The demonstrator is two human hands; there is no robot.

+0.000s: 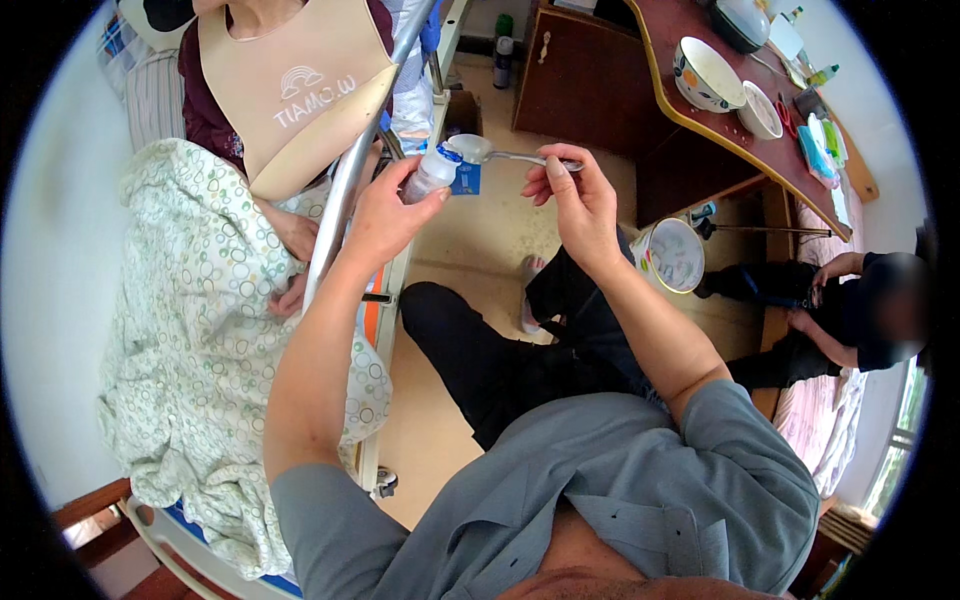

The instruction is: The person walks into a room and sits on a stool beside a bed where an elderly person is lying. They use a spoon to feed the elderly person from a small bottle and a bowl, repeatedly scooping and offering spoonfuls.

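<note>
My left hand (pixel 388 214) grips a small whitish bottle (pixel 433 174) with a torn blue seal around its mouth, tilted slightly to the right. The metal handle of a spoon (pixel 474 150) is pinched between the thumb and fingers of my right hand (pixel 581 202). The spoon's bowl lies right beside the bottle's mouth; whether the two touch, I cannot tell. To the left, a person in a beige bib (pixel 296 82) is in a bed, behind a metal rail (pixel 341 202) and under a circle-patterned quilt (pixel 217 322).
At the upper right a reddish-brown table (pixel 690 135) holds a large patterned bowl (pixel 709 75), a smaller white bowl (pixel 760 110), red-handled scissors (pixel 784 116) and wipes packs. A waste bin (pixel 673 256) stands below it. Another person (pixel 847 300) sits at the far right. A wall cabinet stands ahead.
</note>
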